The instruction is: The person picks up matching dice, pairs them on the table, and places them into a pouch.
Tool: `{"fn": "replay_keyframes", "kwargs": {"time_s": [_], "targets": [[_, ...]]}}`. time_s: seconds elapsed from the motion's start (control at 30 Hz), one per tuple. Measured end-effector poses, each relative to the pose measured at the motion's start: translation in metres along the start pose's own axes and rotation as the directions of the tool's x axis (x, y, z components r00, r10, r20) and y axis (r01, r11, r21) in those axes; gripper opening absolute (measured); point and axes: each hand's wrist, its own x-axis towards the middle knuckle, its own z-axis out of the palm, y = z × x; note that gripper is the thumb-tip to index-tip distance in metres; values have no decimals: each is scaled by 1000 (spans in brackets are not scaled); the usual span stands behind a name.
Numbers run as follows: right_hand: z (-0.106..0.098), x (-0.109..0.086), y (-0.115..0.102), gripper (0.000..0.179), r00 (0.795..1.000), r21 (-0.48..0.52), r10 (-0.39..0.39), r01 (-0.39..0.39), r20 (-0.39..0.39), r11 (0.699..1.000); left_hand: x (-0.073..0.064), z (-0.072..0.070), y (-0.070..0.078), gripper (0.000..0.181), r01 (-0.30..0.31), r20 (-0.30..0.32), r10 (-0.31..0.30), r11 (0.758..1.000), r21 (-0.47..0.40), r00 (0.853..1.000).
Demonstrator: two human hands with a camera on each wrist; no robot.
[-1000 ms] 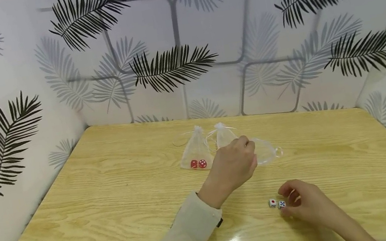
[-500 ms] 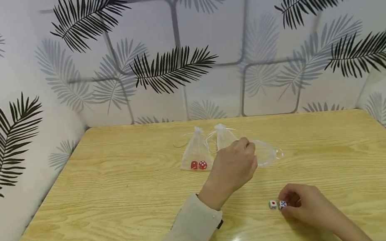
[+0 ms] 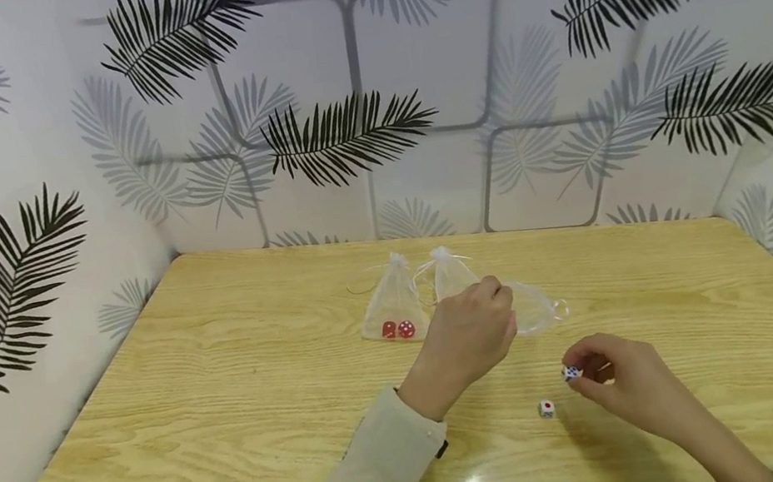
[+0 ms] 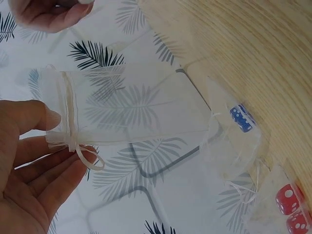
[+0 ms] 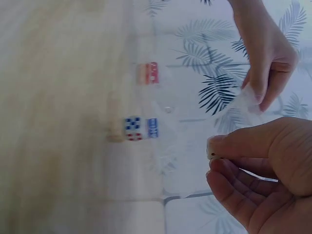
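Observation:
My left hand (image 3: pixel 469 333) grips a sheer white drawstring pouch (image 4: pixel 131 105) by its mouth end, thumb on one side and fingers on the other. The pouch looks flat, with its ribbon loop hanging by the fingers. Lower right, my right hand (image 3: pixel 624 376) pinches a white die (image 3: pixel 570 373) between thumb and fingertips, lifted above the table. In the right wrist view only a corner of that die (image 5: pixel 212 147) shows. A second white die (image 3: pixel 546 409) with a red pip lies on the table, left of the right hand.
Behind the left hand lie two closed sheer pouches on the wood table (image 3: pixel 230 401). The left pouch (image 3: pixel 396 298) holds red dice (image 3: pixel 406 329); the other (image 3: pixel 448 272) has blue dice (image 4: pixel 242 118), hidden in the head view. Leaf-patterned walls (image 3: pixel 322 217) border the table.
The right hand has closed on one of the two white dice, lifted it and moved slightly up and right. The other die stays put. My left hand holds still with the pouch.

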Motion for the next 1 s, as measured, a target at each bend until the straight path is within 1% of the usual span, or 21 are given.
{"fn": "replay_keyframes", "kwargs": {"time_s": [0.07, 0.17, 0.27, 0.37, 0.5, 0.7, 0.83, 0.9, 1.0], "targets": [[-3, 4, -3, 25, 996, -7, -55, 55, -68, 998, 0, 0, 0, 15, 2, -1, -2, 1000, 7, 1000], [-8, 11, -6, 31, 981, -14, -116, 115, -158, 993, 0, 0, 0, 15, 5, -5, -5, 1000, 20, 1000], [-12, 16, -9, 33, 967, -1, -150, 153, -207, 988, 0, 0, 0, 15, 6, -5, -6, 1000, 22, 1000], [-16, 20, -11, 32, 959, 7, -168, 174, -230, 985, 0, 0, 0, 15, 8, 7, -8, 1000, 7, 1000], [-20, 24, -17, 31, 954, 5, -175, 182, -245, 983, 0, 1, 0, 16, 9, 24, -9, 1000, -8, 1000], [-23, 32, -29, 30, 941, 6, -173, 182, -290, 983, 0, 2, 0, 17, 1, 26, -1, 1000, 7, 1000], [-21, 37, -36, 29, 932, 31, -185, 204, -313, 978, -1, 2, 1, 19, -6, 33, 5, 1000, 16, 999], [-18, 40, -38, 29, 930, 25, -193, 211, -314, 977, -1, 1, 1, 20, -8, 37, 8, 1000, 19, 999], [-13, 43, -39, 28, 925, -32, -212, 213, -316, 977, 0, 1, 3, 22, -12, 46, 12, 1000, 12, 999]]}}
